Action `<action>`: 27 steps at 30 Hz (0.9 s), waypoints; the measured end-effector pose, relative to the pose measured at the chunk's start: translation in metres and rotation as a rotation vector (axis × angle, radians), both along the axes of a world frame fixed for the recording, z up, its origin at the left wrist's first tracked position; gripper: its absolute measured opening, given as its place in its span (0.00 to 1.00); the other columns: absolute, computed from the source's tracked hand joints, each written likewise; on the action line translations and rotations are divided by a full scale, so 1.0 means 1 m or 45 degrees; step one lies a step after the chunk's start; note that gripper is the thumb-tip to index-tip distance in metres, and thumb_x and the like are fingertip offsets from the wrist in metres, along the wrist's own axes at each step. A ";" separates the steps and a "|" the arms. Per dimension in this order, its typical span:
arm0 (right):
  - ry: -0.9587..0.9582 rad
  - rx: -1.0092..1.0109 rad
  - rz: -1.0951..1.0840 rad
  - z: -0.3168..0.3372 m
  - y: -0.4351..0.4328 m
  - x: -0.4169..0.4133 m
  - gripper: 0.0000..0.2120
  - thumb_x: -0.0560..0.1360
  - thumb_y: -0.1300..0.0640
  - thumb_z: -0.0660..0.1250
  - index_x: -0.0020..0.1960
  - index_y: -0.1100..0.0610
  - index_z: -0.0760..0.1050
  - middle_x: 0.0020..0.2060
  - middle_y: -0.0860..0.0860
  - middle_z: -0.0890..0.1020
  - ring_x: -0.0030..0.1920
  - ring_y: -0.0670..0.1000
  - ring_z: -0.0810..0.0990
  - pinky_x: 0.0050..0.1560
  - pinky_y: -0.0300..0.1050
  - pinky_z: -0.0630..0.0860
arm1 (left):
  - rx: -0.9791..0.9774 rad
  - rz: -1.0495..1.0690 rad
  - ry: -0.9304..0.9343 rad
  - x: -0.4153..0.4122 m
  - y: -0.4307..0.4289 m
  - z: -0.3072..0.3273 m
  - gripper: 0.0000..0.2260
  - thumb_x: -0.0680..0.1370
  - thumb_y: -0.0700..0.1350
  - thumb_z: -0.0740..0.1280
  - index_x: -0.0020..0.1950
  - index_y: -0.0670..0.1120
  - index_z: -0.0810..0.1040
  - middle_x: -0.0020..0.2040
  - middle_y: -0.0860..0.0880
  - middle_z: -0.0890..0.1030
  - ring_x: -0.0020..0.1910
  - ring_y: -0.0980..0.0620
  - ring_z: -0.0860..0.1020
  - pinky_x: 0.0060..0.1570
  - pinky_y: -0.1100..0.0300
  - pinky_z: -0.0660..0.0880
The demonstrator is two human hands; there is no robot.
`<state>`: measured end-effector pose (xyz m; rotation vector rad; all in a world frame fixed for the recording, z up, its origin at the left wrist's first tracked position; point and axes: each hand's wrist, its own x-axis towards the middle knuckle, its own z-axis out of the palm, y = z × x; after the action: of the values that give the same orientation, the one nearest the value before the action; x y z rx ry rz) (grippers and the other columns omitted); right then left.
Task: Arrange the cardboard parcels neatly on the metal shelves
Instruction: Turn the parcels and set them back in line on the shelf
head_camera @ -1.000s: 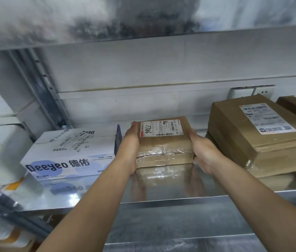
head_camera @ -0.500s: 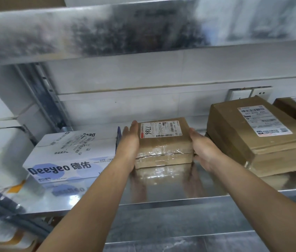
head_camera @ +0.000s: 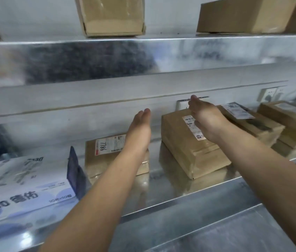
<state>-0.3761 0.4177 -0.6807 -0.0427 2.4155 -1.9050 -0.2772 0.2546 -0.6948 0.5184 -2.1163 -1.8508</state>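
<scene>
Both hands empty, fingers straight and held together, nothing gripped. Left hand point(head_camera: 140, 126) is raised edge-on in front of the back wall, above the small parcel point(head_camera: 107, 157) and clear of it. That parcel lies flat on the middle shelf point(head_camera: 170, 195) with its label marked 7786 facing up. The left forearm crosses in front of its right end.

Right hand point(head_camera: 206, 119) is also lifted, palm turned inward. It sits over the label of the bigger parcel point(head_camera: 189, 153), which lies just right of the small one with a narrow gap between them. Can't tell whether the hand touches this box. The two hands are apart, with the gap between the two parcels below and between them.

Further right on the same shelf, a third parcel point(head_camera: 256, 124) is tight against the bigger one, then a fourth parcel point(head_camera: 292, 122). A white and blue carton point(head_camera: 21, 184) is left of the small parcel, near it.

The upper shelf point(head_camera: 161, 53) carries two more cardboard boxes, one point(head_camera: 111, 15) at centre and another point(head_camera: 243, 14) to the right. Wall sockets point(head_camera: 268, 93) are behind, on the right.
</scene>
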 end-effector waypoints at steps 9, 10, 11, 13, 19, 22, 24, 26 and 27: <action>-0.080 0.133 -0.183 -0.004 0.091 -0.018 0.29 0.79 0.36 0.57 0.71 0.55 0.74 0.68 0.54 0.77 0.69 0.59 0.75 0.70 0.57 0.70 | 0.175 -0.083 -0.042 -0.031 0.078 -0.028 0.22 0.85 0.56 0.56 0.80 0.53 0.64 0.78 0.51 0.67 0.77 0.48 0.65 0.62 0.59 0.59; -0.121 0.135 -0.181 -0.010 0.100 -0.023 0.33 0.77 0.34 0.57 0.73 0.54 0.72 0.71 0.53 0.75 0.70 0.60 0.74 0.73 0.59 0.69 | 0.184 -0.071 -0.058 -0.033 0.084 -0.033 0.23 0.85 0.55 0.57 0.80 0.52 0.63 0.78 0.51 0.67 0.77 0.48 0.64 0.62 0.59 0.59; -0.151 0.133 -0.170 -0.015 0.106 -0.026 0.35 0.74 0.32 0.58 0.73 0.53 0.73 0.71 0.53 0.76 0.69 0.60 0.74 0.72 0.59 0.69 | 0.193 -0.059 -0.068 -0.036 0.087 -0.038 0.23 0.86 0.54 0.57 0.80 0.52 0.63 0.78 0.51 0.67 0.77 0.48 0.64 0.63 0.59 0.60; -0.171 0.104 -0.160 -0.025 0.115 -0.029 0.36 0.74 0.33 0.59 0.72 0.54 0.73 0.69 0.54 0.77 0.67 0.60 0.76 0.71 0.59 0.71 | 0.214 -0.045 -0.087 -0.040 0.092 -0.049 0.23 0.85 0.54 0.58 0.80 0.51 0.63 0.77 0.53 0.69 0.77 0.49 0.65 0.68 0.56 0.60; -0.331 -0.070 -0.057 -0.045 0.128 -0.040 0.21 0.84 0.41 0.60 0.65 0.56 0.77 0.51 0.54 0.83 0.57 0.58 0.81 0.67 0.57 0.76 | 0.379 0.020 -0.173 -0.054 0.107 -0.074 0.19 0.82 0.61 0.59 0.72 0.62 0.71 0.69 0.56 0.77 0.69 0.49 0.74 0.73 0.47 0.65; -0.473 -0.231 0.038 -0.056 0.133 -0.044 0.21 0.83 0.40 0.61 0.57 0.56 0.82 0.46 0.55 0.88 0.52 0.58 0.85 0.59 0.55 0.80 | 0.471 0.075 -0.205 -0.060 0.115 -0.081 0.14 0.78 0.63 0.61 0.64 0.67 0.72 0.65 0.56 0.80 0.64 0.48 0.79 0.70 0.44 0.71; -0.546 -0.278 0.118 -0.063 0.136 -0.049 0.22 0.83 0.39 0.61 0.55 0.56 0.83 0.45 0.55 0.88 0.51 0.57 0.86 0.53 0.53 0.81 | 0.532 0.104 -0.203 -0.060 0.120 -0.079 0.18 0.80 0.64 0.61 0.70 0.70 0.68 0.65 0.56 0.80 0.62 0.48 0.80 0.67 0.44 0.74; -0.578 -0.294 0.173 -0.069 0.137 -0.051 0.22 0.83 0.39 0.61 0.56 0.56 0.83 0.46 0.55 0.88 0.51 0.57 0.86 0.51 0.52 0.81 | 0.571 0.105 -0.201 -0.061 0.124 -0.078 0.20 0.81 0.64 0.60 0.74 0.70 0.65 0.67 0.56 0.80 0.62 0.47 0.80 0.66 0.43 0.75; -0.591 -0.293 0.205 -0.071 0.139 -0.055 0.21 0.83 0.40 0.61 0.56 0.56 0.82 0.46 0.55 0.88 0.50 0.57 0.86 0.50 0.52 0.81 | 0.584 0.114 -0.199 -0.062 0.125 -0.079 0.21 0.81 0.65 0.60 0.74 0.70 0.64 0.68 0.56 0.79 0.63 0.47 0.80 0.67 0.42 0.74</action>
<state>-0.4309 0.5564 -0.7518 0.1695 1.8353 -1.8595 -0.3395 0.3793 -0.7735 0.8681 -1.7122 -2.3140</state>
